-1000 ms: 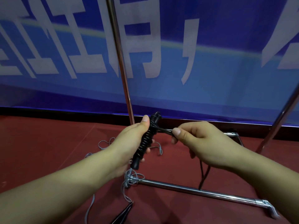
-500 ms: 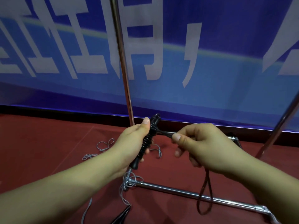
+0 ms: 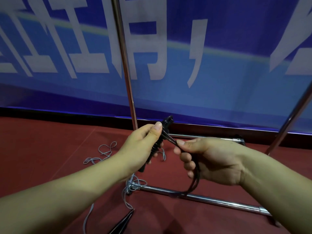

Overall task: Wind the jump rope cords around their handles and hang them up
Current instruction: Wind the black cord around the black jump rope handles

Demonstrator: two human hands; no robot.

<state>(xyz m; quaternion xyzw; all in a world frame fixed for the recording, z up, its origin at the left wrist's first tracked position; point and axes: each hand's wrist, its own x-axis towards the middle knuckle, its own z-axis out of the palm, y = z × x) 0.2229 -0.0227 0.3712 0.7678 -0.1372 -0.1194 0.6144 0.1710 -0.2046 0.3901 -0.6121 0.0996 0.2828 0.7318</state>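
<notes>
Fingers pinching dark cord, ribbed black handle, tilted

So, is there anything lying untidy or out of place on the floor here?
Yes. A grey cord lies in loose tangles on the red floor and snags around the corner of the metal rack base. Another black handle lies near it, not yet wound.
</notes>
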